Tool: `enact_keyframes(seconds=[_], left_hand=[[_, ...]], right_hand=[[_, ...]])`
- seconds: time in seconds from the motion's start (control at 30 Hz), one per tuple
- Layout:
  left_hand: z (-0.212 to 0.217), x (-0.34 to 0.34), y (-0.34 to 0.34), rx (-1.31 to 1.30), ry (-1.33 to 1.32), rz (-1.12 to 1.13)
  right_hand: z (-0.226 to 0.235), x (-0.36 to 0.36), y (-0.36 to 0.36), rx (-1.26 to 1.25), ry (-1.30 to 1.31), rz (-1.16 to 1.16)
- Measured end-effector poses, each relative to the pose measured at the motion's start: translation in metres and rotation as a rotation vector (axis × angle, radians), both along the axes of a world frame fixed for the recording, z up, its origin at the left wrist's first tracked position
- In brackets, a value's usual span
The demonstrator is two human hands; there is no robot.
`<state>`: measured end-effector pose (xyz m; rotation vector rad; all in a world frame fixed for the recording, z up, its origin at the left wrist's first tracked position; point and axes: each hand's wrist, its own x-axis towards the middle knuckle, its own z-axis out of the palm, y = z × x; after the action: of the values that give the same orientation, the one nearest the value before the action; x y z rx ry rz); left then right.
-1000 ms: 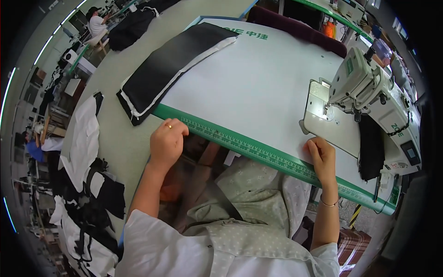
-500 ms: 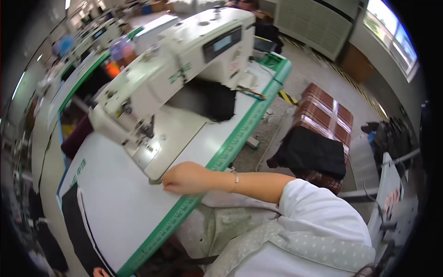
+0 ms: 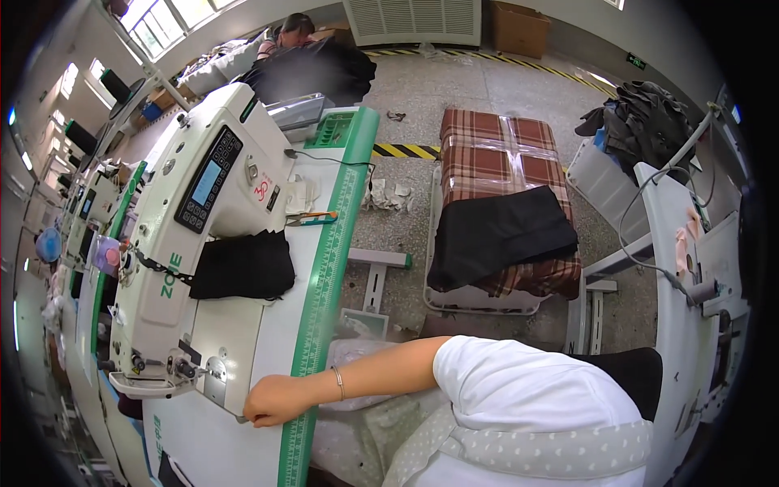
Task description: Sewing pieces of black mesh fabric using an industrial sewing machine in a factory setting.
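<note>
My right hand (image 3: pixel 272 401) rests on the green ruler strip (image 3: pixel 326 260) along the front edge of the white sewing table, just in front of the needle plate of a white sewing machine (image 3: pixel 203 211). It holds nothing, and a thin bracelet sits on its wrist. A folded black cloth (image 3: pixel 243 266) lies under the machine's arm. Small snips with orange handles (image 3: pixel 312 217) lie on the table beyond it. My left hand is out of view.
A bench with a plaid cushion (image 3: pixel 503 146) stands to my right, with a black cloth (image 3: pixel 499 231) on it. A white bin of dark clothes (image 3: pixel 637 122) and another white table (image 3: pixel 690 276) are farther right. A person (image 3: pixel 288 28) works at the back.
The view has swung to the right, away from the black cloth on the table. My left hand has gone out of view. My right hand stays on the table's edge.
</note>
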<state>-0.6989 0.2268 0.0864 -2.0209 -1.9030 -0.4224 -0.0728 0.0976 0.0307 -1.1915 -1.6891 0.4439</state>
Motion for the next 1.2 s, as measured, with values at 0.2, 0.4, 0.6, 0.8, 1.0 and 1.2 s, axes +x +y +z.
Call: enact_keyframes(seconds=[0.2,0.4,0.6,0.8,1.0,1.2], left_hand=[[-0.018,0.029,0.023,0.025,-0.039,-0.039],[-0.023,0.056,0.042,0.037,-0.054,-0.079],[-0.016,0.069,0.049,0.043,-0.035,-0.090],[-0.010,0.076,0.043,0.053,-0.019,-0.081],[-0.021,0.086,0.033,0.132,-0.090,-0.019],[0.000,0.042,0.001,0.191,-0.071,0.076]], right_hand=[[-0.001,0.000,-0.001,0.019,-0.029,0.018],[0.002,-0.002,-0.005,0.033,-0.023,0.031],[-0.008,-0.005,0.004,0.069,-0.006,-0.008],[-0.012,-0.008,0.008,0.113,0.002,-0.027],[-0.012,-0.011,0.005,0.144,0.025,-0.034],[-0.010,-0.011,0.000,0.131,0.024,0.006]])
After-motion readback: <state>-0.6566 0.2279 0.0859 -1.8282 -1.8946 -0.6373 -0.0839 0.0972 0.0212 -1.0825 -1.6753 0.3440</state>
